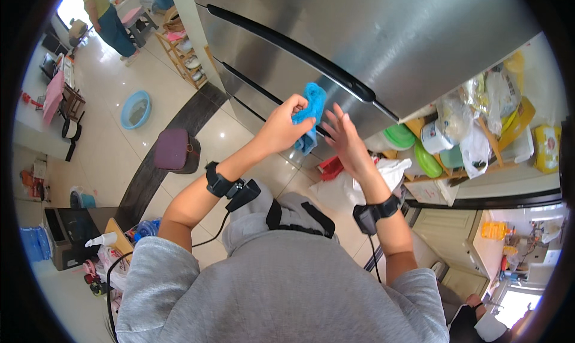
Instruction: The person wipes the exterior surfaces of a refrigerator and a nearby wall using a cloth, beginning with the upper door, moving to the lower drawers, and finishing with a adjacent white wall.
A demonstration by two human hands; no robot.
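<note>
Bunched in my left hand [289,124] is a blue cloth [314,101], its lower end hanging below the fingers. My right hand [348,146] is raised just to the right of the cloth, fingers spread and holding nothing. Both hands are in front of a stainless steel refrigerator [359,33] with long black handles [292,46]. Whether the cloth touches the refrigerator front cannot be told. Black bands with small devices and cables are strapped to both forearms.
A purple-topped stool [173,150] and a light blue basin [136,109] stand on the tiled floor to the left. At right, a wooden rack [487,170] holds bags and containers. White bags [334,188] lie below my right hand. Other people are at far left and lower right.
</note>
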